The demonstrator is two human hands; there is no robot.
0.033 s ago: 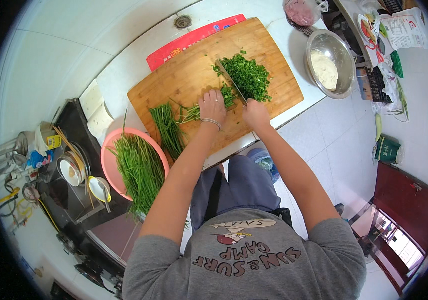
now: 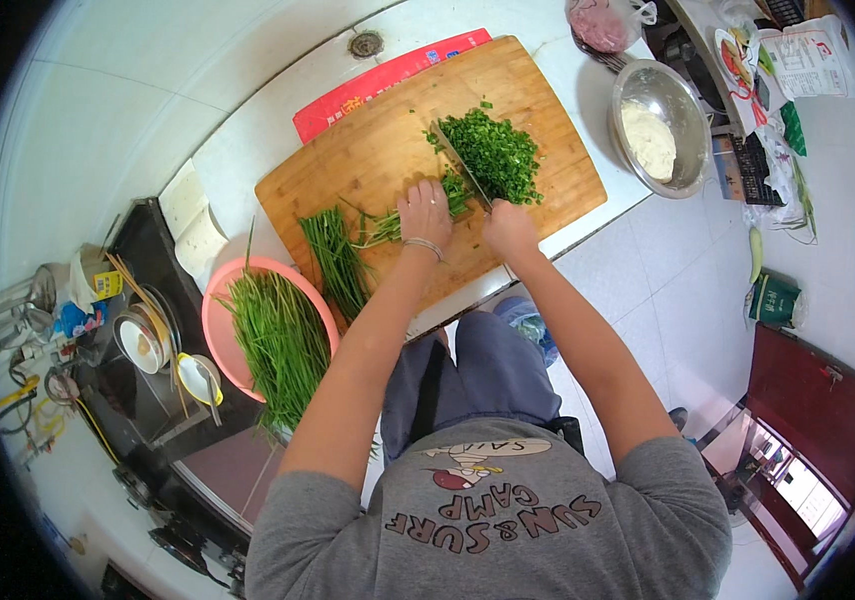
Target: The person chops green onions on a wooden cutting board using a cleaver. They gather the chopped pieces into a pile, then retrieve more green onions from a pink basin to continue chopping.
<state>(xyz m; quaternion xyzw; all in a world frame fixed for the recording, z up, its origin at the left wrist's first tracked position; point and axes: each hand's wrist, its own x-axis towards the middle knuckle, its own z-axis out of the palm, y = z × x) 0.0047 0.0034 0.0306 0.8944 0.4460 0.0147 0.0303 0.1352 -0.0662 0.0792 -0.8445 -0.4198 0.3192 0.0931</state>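
The handle of a kitchen knife (image 2: 460, 158) is in my right hand (image 2: 512, 230), its fingers closed round it. Its blade lies along the left side of a heap of finely chopped chives (image 2: 500, 156). My left hand (image 2: 425, 212), fingers curled, presses a bunch of cut chives (image 2: 380, 231) onto the wooden cutting board (image 2: 348, 165). The cut ends come out on the blade side of that hand. Another bunch of chives (image 2: 332, 258) rests farther left on the board. What lies under my left palm is hidden.
Long uncut chives (image 2: 283, 345) fill a pink basin (image 2: 214, 325) left of the board. A steel bowl of dough (image 2: 649, 142) stands at the counter's right edge. Under the board's far side is a flat red box (image 2: 388, 82). Bowls (image 2: 140, 340) stand on the dark stovetop.
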